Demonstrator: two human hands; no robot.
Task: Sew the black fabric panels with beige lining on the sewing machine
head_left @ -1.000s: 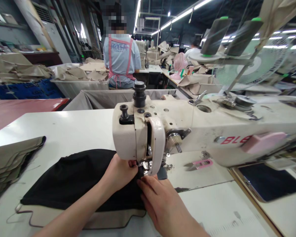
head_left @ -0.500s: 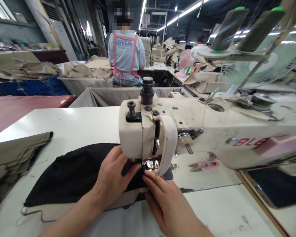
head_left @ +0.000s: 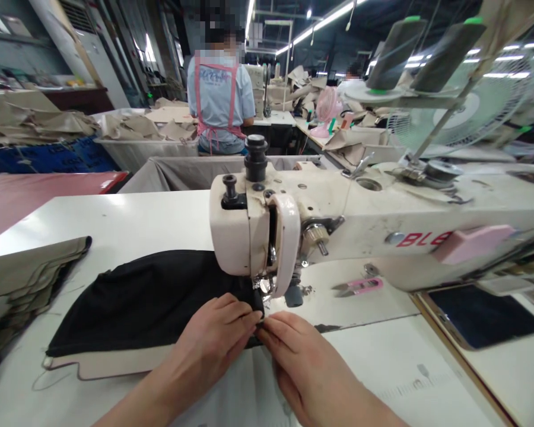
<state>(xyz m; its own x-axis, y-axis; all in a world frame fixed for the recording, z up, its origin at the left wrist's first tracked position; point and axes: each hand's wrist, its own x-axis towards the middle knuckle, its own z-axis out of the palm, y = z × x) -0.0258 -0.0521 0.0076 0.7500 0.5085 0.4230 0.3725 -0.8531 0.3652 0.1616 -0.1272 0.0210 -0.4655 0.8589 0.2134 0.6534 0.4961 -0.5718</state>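
Observation:
A black fabric piece (head_left: 146,296) with a beige layer (head_left: 115,363) along its near edge lies on the white table, its right end at the needle area of the sewing machine (head_left: 235,237). My left hand (head_left: 225,326) pinches the black fabric's near right corner, fingers closed. Close beside it, my right hand (head_left: 298,350) has its fingertips closed on the same corner, touching the left fingertips. Both hands are just in front of the presser foot (head_left: 262,287), which is partly hidden behind the machine's pale curved guard (head_left: 287,243).
Pink-handled thread snips (head_left: 360,287) lie on the machine bed. A phone (head_left: 483,314) rests at the right. Stacked olive fabric pieces (head_left: 31,279) are at the left. Thread cones (head_left: 394,53) stand behind the machine. A person (head_left: 220,101) in a pink-strapped apron sits ahead, back turned.
My left hand has moved right and nearer to me, from beside the presser foot to the fabric's corner. The right fingertips have drawn back slightly from the foot. The view has shifted a little.

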